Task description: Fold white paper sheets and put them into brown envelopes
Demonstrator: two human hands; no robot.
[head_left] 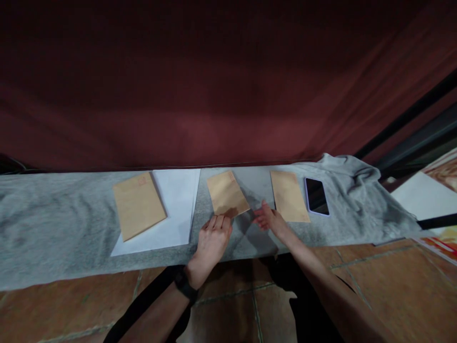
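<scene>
A brown paper envelope [225, 194] with a red print near its top lies tilted before me, its near edge raised a little off the cloth. My left hand [214, 236], a black watch on its wrist, has its fingers curled over that near edge and grips it; the thumb is hidden. Just right of the envelope's corner hovers my right hand [269, 220], fingers loosely apart and holding nothing. Beyond it, a second brown envelope [290, 196] lies flat.
At left, a stack of brown envelopes [139, 205] rests partly on white paper sheets [177, 205]. A phone [317, 196] in a light purple case lies at right. Grey cloth [64, 224] covers the bench, bunched at its right end. A dark red curtain [214, 95] hangs behind.
</scene>
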